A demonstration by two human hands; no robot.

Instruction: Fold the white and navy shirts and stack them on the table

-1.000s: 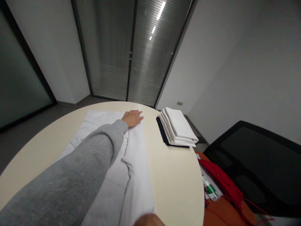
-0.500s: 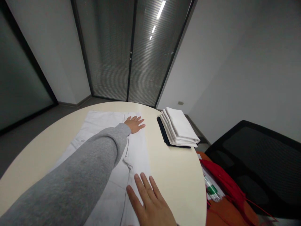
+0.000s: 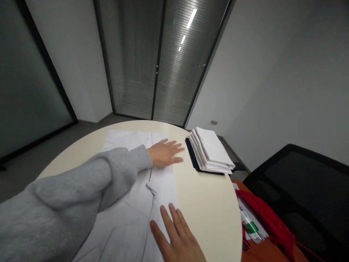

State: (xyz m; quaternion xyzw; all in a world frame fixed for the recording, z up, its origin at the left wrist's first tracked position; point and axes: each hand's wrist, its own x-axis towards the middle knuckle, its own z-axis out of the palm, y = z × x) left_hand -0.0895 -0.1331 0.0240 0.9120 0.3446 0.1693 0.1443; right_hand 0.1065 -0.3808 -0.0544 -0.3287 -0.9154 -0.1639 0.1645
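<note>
A long white garment (image 3: 131,214) with seams and a pocket lies spread flat on the round cream table (image 3: 207,214). My left hand (image 3: 165,152), in a grey sleeve, reaches across it with fingers spread, over its right edge near the far end. The palm seems to rest on the cloth, while the fingertips extend past the edge above the table. Nearer to me, my right hand (image 3: 178,234) has its fingers stretched out, palm down at the garment's right edge. Neither hand grips anything. The sleeve hides part of the garment's left side.
A stack of folded white cloths (image 3: 214,149) with a dark folded cloth (image 3: 192,154) beneath sits at the table's right rim. Beyond that rim, an orange chair seat (image 3: 261,251) holds red fabric (image 3: 268,218) and a clear plastic bottle (image 3: 253,231). A black chair back (image 3: 305,193) stands right.
My left hand has moved right and slightly toward me, from on the garment to across its right edge. My right hand stays at about the same place. The view has shifted slightly.
</note>
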